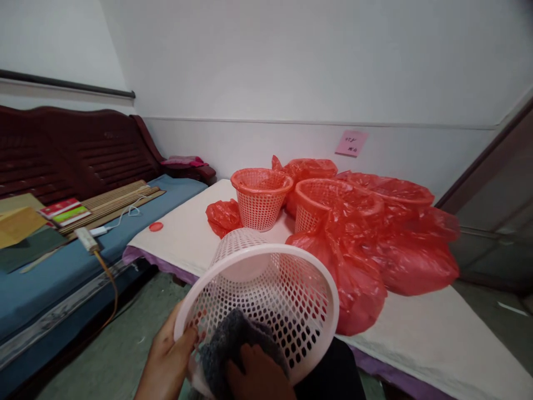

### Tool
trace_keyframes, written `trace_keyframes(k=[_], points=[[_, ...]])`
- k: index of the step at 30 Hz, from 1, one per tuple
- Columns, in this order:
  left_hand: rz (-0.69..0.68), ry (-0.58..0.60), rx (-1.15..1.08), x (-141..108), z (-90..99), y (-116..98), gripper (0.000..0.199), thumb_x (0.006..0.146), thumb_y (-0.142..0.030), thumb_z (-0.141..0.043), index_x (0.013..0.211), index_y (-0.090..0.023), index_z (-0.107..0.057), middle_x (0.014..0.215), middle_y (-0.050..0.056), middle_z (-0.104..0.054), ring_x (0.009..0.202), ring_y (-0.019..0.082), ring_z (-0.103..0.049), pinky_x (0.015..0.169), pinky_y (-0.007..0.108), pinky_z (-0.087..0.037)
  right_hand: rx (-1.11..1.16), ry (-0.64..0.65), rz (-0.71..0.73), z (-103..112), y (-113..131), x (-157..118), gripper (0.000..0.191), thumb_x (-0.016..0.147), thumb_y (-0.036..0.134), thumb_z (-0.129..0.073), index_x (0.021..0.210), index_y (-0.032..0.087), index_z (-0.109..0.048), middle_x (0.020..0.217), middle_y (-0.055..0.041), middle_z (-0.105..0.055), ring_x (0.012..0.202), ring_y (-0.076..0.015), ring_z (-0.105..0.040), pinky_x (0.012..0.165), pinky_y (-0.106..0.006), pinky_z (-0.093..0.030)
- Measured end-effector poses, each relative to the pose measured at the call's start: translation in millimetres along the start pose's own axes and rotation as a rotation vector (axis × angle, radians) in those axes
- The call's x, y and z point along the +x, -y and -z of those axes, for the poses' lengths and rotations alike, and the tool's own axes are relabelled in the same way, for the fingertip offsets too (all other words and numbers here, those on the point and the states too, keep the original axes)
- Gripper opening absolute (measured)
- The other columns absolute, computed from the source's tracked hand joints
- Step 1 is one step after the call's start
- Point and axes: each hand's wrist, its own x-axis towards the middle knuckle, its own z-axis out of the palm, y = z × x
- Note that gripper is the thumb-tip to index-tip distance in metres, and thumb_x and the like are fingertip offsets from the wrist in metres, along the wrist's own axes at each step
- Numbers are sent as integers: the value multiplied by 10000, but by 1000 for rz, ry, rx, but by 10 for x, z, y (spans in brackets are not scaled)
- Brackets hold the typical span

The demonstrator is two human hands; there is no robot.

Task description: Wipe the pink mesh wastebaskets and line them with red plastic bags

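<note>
My left hand grips the rim of a white perforated plastic basket, which is tilted with its open mouth towards me. My right hand holds a dark grey cloth pressed against the basket's inner wall. Part of the cloth and the lower edge of the basket are hidden by my hands or cut off by the frame. Two red perforated plastic baskets stand beyond on a white padded table, and the right one is partly covered by red plastic bags.
A dark wooden bench with a blue cushion runs along the left, holding a bamboo mat, papers and a white plug with an orange cord. A pink note is stuck on the white wall behind the table.
</note>
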Motion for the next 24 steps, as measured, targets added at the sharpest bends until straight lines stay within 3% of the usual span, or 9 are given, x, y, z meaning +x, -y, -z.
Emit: trace_keyframes(k=[5, 11, 14, 17, 21, 24], points=[[78, -3, -99, 10, -49, -267, 675, 717, -299, -718, 1342, -186, -488, 1239, 80, -669, 1144, 277, -602, 904, 346, -511, -94, -309, 69, -169, -195, -224, 100, 844, 249, -582, 789, 220, -661, 746, -68, -652, 739, -218, -567, 621, -322, -435], [140, 78, -154, -8, -102, -458, 756, 704, -237, -730, 1399, -250, -433, 1204, 53, -693, 1115, 260, -628, 849, 320, -530, -177, -529, 76, -104, -183, -172, 163, 887, 272, -516, 993, 248, -637, 843, -70, -694, 766, -236, -564, 682, -378, -444], [114, 124, -134, 32, -69, -475, 692, 744, -286, -730, 1377, -253, -455, 1252, 62, -669, 1115, 248, -631, 876, 321, -521, -168, -547, 61, -57, -165, -128, 162, 887, 255, -507, 994, 243, -627, 782, -51, -674, 693, -228, -559, 633, -369, -434], [63, 92, -60, 57, -50, -397, 625, 780, -397, -707, 1342, -235, -486, 1269, 77, -659, 1133, 258, -624, 889, 335, -520, -133, -526, 71, 10, -146, -86, 165, 878, 224, -517, 1001, 227, -627, 730, -45, -656, 654, -221, -558, 617, -368, -436], [6, 23, 64, -57, -78, -9, 535, 757, -498, -693, 1197, -202, -624, 1239, 105, -679, 1225, 314, -565, 1022, 426, -461, 5, -347, 18, 259, -69, 48, 279, 818, 248, -602, 1095, 220, -623, 838, -76, -688, 741, -264, -611, 630, -397, -478], [25, -64, 106, -182, -103, 377, 449, 623, -511, -773, 953, -209, -740, 1151, 131, -720, 1252, 383, -533, 1071, 486, -420, 285, -158, -49, 476, 17, 178, 365, 710, 326, -703, 1049, 207, -641, 974, -94, -677, 862, -287, -620, 710, -414, -520]])
